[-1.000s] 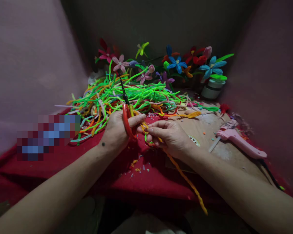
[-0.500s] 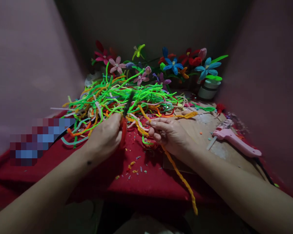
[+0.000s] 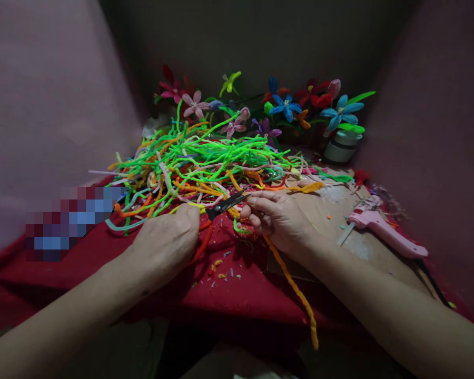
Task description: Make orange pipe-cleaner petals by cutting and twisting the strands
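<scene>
My left hand [image 3: 171,234] is closed around the red handles of a pair of scissors [image 3: 223,205]. Their dark blades point right, and the tips reach my right hand [image 3: 270,213]. Between thumb and fingers, that hand pinches an orange pipe cleaner [image 3: 288,279], whose long tail hangs down over the front edge of the table. The blades lie right at the pinched end; whether they touch it I cannot tell. Behind both hands spreads a tangled heap of pipe cleaners [image 3: 205,152], mostly bright green, with orange, pink and white ones among them.
A pink glue gun [image 3: 387,231] lies on a cardboard sheet [image 3: 324,226] at the right. Fuzzy flowers, among them a blue flower [image 3: 286,108], stand along the back near a white jar [image 3: 343,146]. Small clippings [image 3: 221,266] dot the red cloth [image 3: 237,295]. A blurred-out object [image 3: 75,223] is at left.
The scissors have swung from pointing upward to pointing right, bringing the blades to my right hand. The orange piece that stuck up above my right fingertips no longer reaches them.
</scene>
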`<state>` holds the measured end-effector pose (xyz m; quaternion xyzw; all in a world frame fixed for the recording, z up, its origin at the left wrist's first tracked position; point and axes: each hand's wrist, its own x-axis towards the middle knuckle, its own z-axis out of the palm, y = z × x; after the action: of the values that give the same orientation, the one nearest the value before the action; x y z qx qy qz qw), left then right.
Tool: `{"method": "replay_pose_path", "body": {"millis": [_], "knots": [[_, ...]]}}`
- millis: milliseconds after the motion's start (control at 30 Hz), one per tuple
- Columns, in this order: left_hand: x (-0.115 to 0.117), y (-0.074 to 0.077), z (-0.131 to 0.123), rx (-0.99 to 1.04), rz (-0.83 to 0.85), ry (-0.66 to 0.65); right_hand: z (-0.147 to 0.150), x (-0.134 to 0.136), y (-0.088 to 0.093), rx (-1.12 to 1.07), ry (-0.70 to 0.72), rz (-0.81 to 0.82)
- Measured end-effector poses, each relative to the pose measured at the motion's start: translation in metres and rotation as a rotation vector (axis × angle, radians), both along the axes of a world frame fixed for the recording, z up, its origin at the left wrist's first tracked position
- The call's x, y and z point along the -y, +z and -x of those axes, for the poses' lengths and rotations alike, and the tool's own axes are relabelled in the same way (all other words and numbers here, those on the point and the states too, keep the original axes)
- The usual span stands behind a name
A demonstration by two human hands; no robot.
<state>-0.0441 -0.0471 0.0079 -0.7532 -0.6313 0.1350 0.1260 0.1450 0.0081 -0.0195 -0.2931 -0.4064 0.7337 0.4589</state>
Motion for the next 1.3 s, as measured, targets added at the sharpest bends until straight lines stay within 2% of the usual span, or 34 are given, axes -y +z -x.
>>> {"method": "replay_pose_path", "body": {"millis": [233, 367, 600, 800, 1067, 1300], "knots": [[-0.001, -0.0075, 0.0009, -0.053, -0.118, -0.084, 0.0001, 0.0004, 0.0, -0.005, 0.004, 0.019], [-0.0006, -0.0076, 0.0004, -0.061, -0.13, -0.073, -0.0009, 0.001, 0.001, 0.01, 0.015, 0.019], [0.0015, -0.0059, 0.0003, -0.062, -0.101, -0.084, -0.0009, 0.0002, 0.0, 0.014, 0.033, 0.035], [0.002, -0.0035, -0.0008, -0.005, 0.036, -0.061, -0.0002, 0.0015, 0.0012, 0.014, 0.03, 0.044], [0.0037, 0.0019, -0.0083, 0.03, 0.112, -0.019, 0.0016, 0.0033, 0.0027, 0.055, 0.014, 0.045], [0.0034, -0.0028, -0.007, 0.035, 0.092, -0.029, 0.0019, 0.0038, 0.0015, 0.051, 0.009, 0.036]]}}
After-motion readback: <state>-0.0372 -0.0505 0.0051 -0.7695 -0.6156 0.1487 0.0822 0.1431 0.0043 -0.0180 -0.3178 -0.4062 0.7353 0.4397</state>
